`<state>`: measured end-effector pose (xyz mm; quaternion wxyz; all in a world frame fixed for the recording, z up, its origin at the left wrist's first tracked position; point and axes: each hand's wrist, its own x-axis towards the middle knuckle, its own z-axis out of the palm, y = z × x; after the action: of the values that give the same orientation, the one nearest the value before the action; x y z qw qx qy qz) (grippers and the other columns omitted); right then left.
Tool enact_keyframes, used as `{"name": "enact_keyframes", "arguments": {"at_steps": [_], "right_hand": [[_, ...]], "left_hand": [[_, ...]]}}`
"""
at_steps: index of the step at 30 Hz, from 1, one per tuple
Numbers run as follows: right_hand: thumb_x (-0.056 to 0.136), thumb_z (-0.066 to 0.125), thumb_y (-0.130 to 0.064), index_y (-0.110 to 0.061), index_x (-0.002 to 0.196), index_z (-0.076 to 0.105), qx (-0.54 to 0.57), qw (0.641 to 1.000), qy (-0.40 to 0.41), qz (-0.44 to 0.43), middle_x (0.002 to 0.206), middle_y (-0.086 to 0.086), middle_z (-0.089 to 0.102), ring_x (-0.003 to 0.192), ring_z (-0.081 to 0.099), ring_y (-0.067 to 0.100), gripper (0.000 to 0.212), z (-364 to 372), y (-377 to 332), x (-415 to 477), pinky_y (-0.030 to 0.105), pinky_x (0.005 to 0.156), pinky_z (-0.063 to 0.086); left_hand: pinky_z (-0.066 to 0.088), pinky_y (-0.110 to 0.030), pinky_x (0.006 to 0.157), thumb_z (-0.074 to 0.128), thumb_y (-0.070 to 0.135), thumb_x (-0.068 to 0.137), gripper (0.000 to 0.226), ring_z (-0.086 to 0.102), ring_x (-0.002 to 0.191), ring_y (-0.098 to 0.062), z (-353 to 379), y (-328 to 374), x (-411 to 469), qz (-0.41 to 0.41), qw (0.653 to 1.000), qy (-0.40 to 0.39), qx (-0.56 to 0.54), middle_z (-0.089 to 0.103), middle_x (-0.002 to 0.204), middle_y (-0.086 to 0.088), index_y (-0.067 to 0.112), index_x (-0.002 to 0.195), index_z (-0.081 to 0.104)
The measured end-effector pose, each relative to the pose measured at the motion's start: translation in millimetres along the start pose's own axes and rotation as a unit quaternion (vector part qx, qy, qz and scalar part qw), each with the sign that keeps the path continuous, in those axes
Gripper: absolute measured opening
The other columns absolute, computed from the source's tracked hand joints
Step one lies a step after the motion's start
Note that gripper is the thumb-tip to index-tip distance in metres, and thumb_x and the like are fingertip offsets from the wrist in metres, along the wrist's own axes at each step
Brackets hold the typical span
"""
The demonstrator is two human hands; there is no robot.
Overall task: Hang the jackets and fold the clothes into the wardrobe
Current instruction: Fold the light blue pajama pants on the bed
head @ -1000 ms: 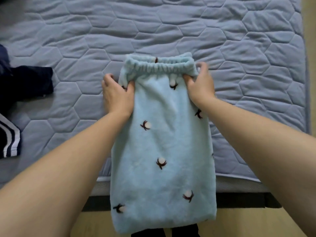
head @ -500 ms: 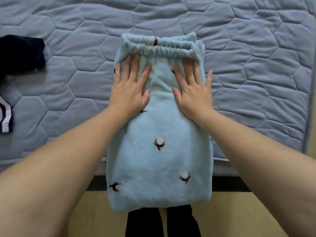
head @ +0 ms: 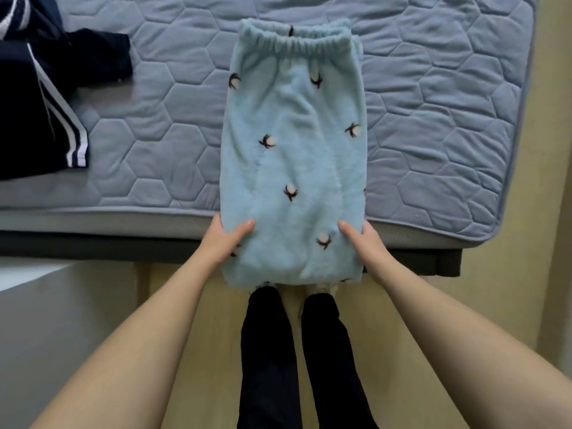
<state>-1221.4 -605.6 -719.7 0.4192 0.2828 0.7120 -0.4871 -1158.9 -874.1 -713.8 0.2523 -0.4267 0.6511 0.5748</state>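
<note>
So, where do the fleece trousers (head: 294,156) lie?

On the mattress (head: 433,103), folded into one long pale blue strip dotted with small dark sprigs. The gathered waistband (head: 294,41) lies toward the mattress's far side. The other end hangs over the mattress's near edge, in front of the dark bed frame (head: 93,246).

And the person's hands?

Both are at that hanging end. The left hand (head: 221,239) grips the strip's left edge just below the mattress's near edge. Its thumb lies flat on top of the cloth, and its fingers go round behind, out of sight. The right hand (head: 365,243) grips the right edge the same way, with the thumb on top and the fingers hidden behind the fleece. Both forearms are bare.

Is either hand spread flat?

No. Each pinches the fleece between the thumb and the hidden fingers. The two thumbs point toward each other, well apart.

Anything else on the mattress?

A navy garment (head: 40,103) with white stripes lies crumpled at the mattress's left side, well apart from the fleece trousers. Below the mattress's near edge, the person's dark-clad legs (head: 269,351) stand on a pale wooden floor (head: 402,305). The feet are mostly hidden behind the hanging fleece.
</note>
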Motion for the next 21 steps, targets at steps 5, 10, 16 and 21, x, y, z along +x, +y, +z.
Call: {"name": "enact_keyframes", "arguments": {"at_steps": [5,10,16,21], "right_hand": [[0.088,0.06,-0.041,-0.02,0.108,0.064,0.009,0.995,-0.064,0.076,0.094,-0.003,0.074,0.088,0.07,0.017,0.029,-21.0,-3.8,-18.9,0.033,0.073,0.054],[0.09,0.057,-0.043,-0.017,0.098,0.064,-0.016,0.989,-0.089,0.12,0.082,-0.002,0.075,0.074,0.072,0.015,0.028,-43.1,-23.1,-55.9,0.025,0.057,0.053],[0.093,0.057,-0.028,-0.009,0.093,0.062,-0.033,0.972,-0.115,0.202,0.078,0.003,0.074,0.066,0.071,0.019,0.019,-65.6,-17.0,-121.0,0.024,0.051,0.053],[0.093,0.049,-0.019,-0.018,0.077,0.06,0.037,0.992,-0.087,0.084,0.07,0.0,0.063,0.05,0.058,0.01,0.019,-71.8,-69.5,-120.9,0.018,0.047,0.043]], "left_hand": [[0.056,-0.03,0.082,0.072,0.035,0.077,0.043,0.068,0.092,-0.011,-13.5,-8.8,-31.1,-0.073,0.993,-0.092,0.0,0.069,0.108,0.004,0.023,0.117,0.059],[0.055,-0.025,0.059,0.068,0.034,0.085,0.025,0.072,0.08,-0.015,-20.9,0.3,-70.6,-0.177,0.978,-0.08,-0.069,0.075,0.089,0.002,0.018,0.103,0.065],[0.056,-0.029,0.062,0.068,0.027,0.085,0.031,0.071,0.088,-0.02,-29.0,13.4,-131.7,-0.255,0.952,-0.164,-0.046,0.074,0.099,-0.005,0.011,0.111,0.064],[0.052,-0.031,0.07,0.053,0.032,0.092,0.03,0.064,0.094,-0.022,-35.0,64.8,-128.8,-0.212,0.967,-0.123,-0.071,0.071,0.105,-0.004,0.015,0.116,0.064]]}}
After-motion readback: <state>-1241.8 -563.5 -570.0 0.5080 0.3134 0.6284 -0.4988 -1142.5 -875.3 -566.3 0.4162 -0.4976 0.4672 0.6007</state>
